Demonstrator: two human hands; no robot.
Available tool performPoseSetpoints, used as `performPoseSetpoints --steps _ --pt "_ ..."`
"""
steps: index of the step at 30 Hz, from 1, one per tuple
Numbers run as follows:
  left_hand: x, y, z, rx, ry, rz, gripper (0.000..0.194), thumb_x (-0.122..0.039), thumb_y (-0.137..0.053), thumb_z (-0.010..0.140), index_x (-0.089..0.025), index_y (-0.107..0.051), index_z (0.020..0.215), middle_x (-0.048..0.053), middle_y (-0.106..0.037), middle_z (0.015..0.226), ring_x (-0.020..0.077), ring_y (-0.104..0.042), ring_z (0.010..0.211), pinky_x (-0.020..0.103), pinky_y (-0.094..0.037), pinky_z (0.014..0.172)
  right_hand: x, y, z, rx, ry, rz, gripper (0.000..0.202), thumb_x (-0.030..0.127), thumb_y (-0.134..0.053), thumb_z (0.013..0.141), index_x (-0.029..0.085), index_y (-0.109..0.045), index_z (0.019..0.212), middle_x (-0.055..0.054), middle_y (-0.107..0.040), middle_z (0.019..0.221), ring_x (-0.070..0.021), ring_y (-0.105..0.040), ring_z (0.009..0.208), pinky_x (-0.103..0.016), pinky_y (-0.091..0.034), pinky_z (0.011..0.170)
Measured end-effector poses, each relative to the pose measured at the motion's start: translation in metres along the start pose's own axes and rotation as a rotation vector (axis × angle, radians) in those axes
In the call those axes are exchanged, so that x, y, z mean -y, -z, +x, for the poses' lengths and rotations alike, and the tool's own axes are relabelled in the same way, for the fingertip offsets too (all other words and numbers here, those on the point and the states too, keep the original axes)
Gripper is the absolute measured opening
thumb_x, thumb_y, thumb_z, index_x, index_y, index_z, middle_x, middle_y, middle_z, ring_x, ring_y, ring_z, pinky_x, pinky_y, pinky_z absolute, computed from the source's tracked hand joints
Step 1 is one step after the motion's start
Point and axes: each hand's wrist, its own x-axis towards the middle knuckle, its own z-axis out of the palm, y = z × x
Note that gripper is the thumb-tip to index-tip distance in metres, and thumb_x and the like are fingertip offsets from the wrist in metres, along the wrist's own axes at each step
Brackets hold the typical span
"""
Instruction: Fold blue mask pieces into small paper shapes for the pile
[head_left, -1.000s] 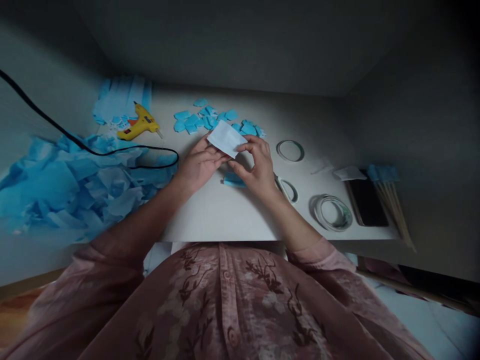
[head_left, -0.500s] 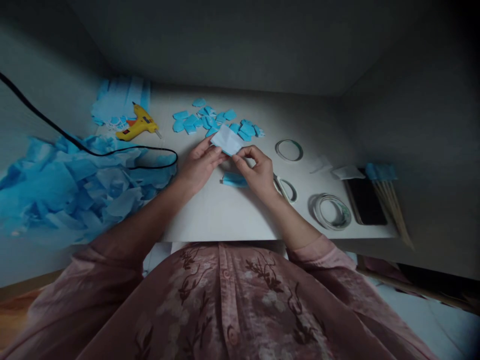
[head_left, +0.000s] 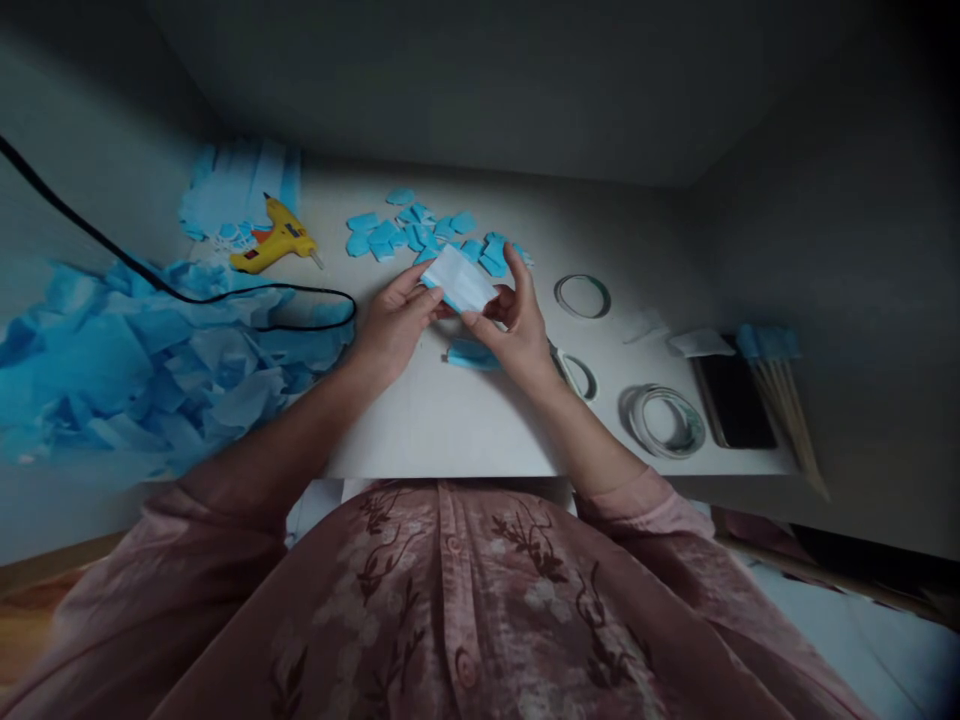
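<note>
Between my hands, above the table, is a small white-and-blue piece of fabric (head_left: 459,279), white face up with a blue lower edge. My left hand (head_left: 397,325) pinches its left side, thumb on the near edge. At its right corner my right hand (head_left: 521,330) holds it between thumb and bent fingers, with the index finger raised. Below them a folded blue piece (head_left: 471,354) lies on the table, partly behind my right hand. White-handled scissors (head_left: 579,377) lie beside my right wrist, their blades hidden. Several cut blue pieces (head_left: 420,232) are scattered beyond my hands.
A yellow glue gun (head_left: 277,238) lies at the back left near stacked face masks (head_left: 244,190). Its black cord (head_left: 187,298) loops over a heap of blue scraps (head_left: 150,370). On the right are tape rolls (head_left: 666,422), a phone (head_left: 739,400) and blue-tipped sticks (head_left: 784,400).
My right index finger has lifted away from the fabric piece, and the right hand's grip has opened wider around its corner. The left hand keeps its hold. The view has shifted slightly.
</note>
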Motion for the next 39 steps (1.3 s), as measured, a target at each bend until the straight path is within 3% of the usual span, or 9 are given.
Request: performPoseSetpoints --steps 6,11,14,17,20,28,32,36,39 --pt "0.003 0.003 -0.002 -0.015 0.014 0.069 0.063 -0.037 -0.084 0.081 -0.031 -0.065 0.140 0.003 -0.076 0.099 0.0310 -0.071 0.117 0.040 -0.056 0.097 -0.002 -0.002 -0.002 -0.001 0.000 -0.052 0.081 0.058 -0.070 0.092 0.034 -0.035 0.161 -0.009 -0.066 0.142 -0.0235 -0.072 0.097 -0.040 -0.065 0.076" --pt "-0.002 0.001 -0.003 -0.041 -0.034 0.026 0.085 -0.042 -0.086 0.080 -0.038 -0.047 0.155 0.004 -0.073 0.129 0.0293 -0.064 0.131 0.038 -0.053 0.101 -0.001 -0.001 -0.002 0.013 0.025 -0.049 0.070 0.057 -0.066 0.094 0.031 -0.045 0.157 -0.010 -0.062 0.150 -0.0284 -0.070 0.111 -0.047 -0.066 0.084" --pt "-0.002 0.002 0.001 -0.035 -0.007 0.015 0.066 -0.048 -0.083 0.083 -0.031 -0.060 0.142 0.008 -0.072 0.130 0.0296 -0.065 0.129 0.039 -0.054 0.098 0.001 0.001 -0.001 -0.014 0.031 -0.018 0.069 0.056 -0.065 0.095 0.031 -0.045 0.156 -0.010 -0.062 0.150 -0.0292 -0.067 0.116 -0.048 -0.066 0.086" --pt "0.000 0.002 0.001 0.056 0.113 0.007 0.041 -0.054 -0.076 0.086 -0.021 -0.074 0.110 0.010 -0.076 0.106 0.0279 -0.072 0.108 0.039 -0.056 0.089 0.004 0.003 -0.001 -0.007 0.015 -0.018 0.071 0.060 -0.063 0.095 0.034 -0.042 0.158 -0.008 -0.062 0.148 -0.0274 -0.068 0.114 -0.046 -0.066 0.084" --pt "0.000 0.001 -0.002 0.117 0.157 0.013 0.031 -0.047 -0.080 0.083 -0.017 -0.074 0.090 0.007 -0.075 0.089 0.0219 -0.071 0.087 0.036 -0.056 0.082 0.006 0.003 -0.003 0.020 -0.006 -0.036 0.072 0.063 -0.062 0.095 0.034 -0.042 0.158 -0.007 -0.065 0.144 -0.0245 -0.069 0.105 -0.043 -0.066 0.080" --pt "-0.005 0.006 0.004 0.014 0.137 -0.027 0.022 -0.035 -0.081 0.082 -0.016 -0.072 0.086 0.006 -0.076 0.082 0.0213 -0.074 0.086 0.035 -0.056 0.082 0.010 0.008 -0.004 0.047 0.019 -0.054 0.069 0.063 -0.060 0.097 0.035 -0.044 0.158 -0.006 -0.072 0.124 -0.0218 -0.070 0.095 -0.042 -0.064 0.085" --pt "-0.008 0.008 0.007 -0.016 0.162 -0.066 0.019 -0.033 -0.078 0.085 -0.016 -0.069 0.084 0.005 -0.075 0.078 0.0171 -0.071 0.075 0.030 -0.054 0.071 0.012 0.020 0.001 -0.014 0.158 -0.168 0.061 0.050 -0.059 0.100 0.037 -0.046 0.157 -0.007 -0.068 0.138 -0.0288 -0.065 0.120 -0.053 -0.059 0.104" --pt "-0.011 0.004 0.005 0.004 0.217 -0.079 0.021 -0.031 -0.075 0.088 -0.016 -0.065 0.078 0.002 -0.068 0.068 0.0131 -0.066 0.063 0.026 -0.048 0.060 0.014 0.026 0.006 0.108 0.311 -0.325 0.060 0.035 -0.064 0.096 0.039 -0.050 0.155 -0.005 -0.055 0.156 -0.0369 -0.047 0.147 -0.068 -0.039 0.123" --pt "-0.013 0.000 0.003 0.007 0.263 -0.075 0.018 -0.026 -0.073 0.089 -0.016 -0.063 0.077 0.000 -0.065 0.064 0.0117 -0.064 0.060 0.024 -0.046 0.059 0.011 0.024 0.006 0.145 0.358 -0.389 0.053 0.027 -0.060 0.098 0.038 -0.055 0.150 -0.004 -0.052 0.160 -0.0360 -0.043 0.152 -0.069 -0.034 0.126"
